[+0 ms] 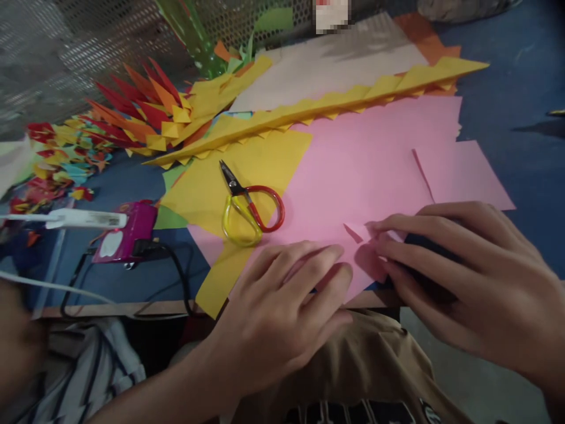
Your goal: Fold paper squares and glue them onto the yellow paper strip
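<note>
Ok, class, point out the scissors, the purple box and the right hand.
Scissors [237, 188], head view: metal beside the pivot.
Purple box [129, 236], head view: casing.
Right hand [472, 268], head view: its back.

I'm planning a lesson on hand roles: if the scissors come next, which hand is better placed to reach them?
Probably the left hand: it lies nearer the scissors, while the right hand pinches a small pink paper piece.

Brown garment [379, 359], black area [384, 412] with pale markings; forearms [185, 377], fingers [424, 222] bare.
</note>
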Demonstrator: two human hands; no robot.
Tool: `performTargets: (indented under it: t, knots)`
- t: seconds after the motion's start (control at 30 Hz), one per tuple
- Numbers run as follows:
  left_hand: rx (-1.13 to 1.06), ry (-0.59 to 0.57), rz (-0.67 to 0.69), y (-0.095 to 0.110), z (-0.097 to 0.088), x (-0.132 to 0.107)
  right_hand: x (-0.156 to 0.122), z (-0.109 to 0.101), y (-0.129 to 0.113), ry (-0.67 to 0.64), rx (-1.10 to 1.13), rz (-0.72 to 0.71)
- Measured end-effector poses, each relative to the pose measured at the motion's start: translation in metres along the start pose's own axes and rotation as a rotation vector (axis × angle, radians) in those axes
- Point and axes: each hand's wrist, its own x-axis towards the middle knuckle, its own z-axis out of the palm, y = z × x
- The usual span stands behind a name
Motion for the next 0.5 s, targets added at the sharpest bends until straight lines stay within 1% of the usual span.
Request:
performTargets:
  t: [0.1, 0.23, 0.33, 0.4, 0.5]
  knots:
    - [0.029, 0.041, 0.012, 0.001, 0.004, -0.005, 0.001, -0.001, -0.002, 0.043, 0.007, -0.006]
    - [0.042, 0.095, 0.064, -0.002, 0.005, -0.005, -0.003, -0.007, -0.004, -0.001, -0.023, -0.017]
    - [0.039, 0.143, 0.148, -0.009, 0.001, -0.002, -0.007, -0.015, -0.003, 0.047, 0.01, -0.025]
    - [0.024, 0.159, 0.24, -0.015, -0.004, 0.001, -0.006, -0.02, -0.001, 0.079, 0.025, -0.023]
    - [0.003, 0.147, 0.34, -0.023, -0.013, 0.009, 0.003, -0.02, 0.004, 0.032, 0.036, -0.053]
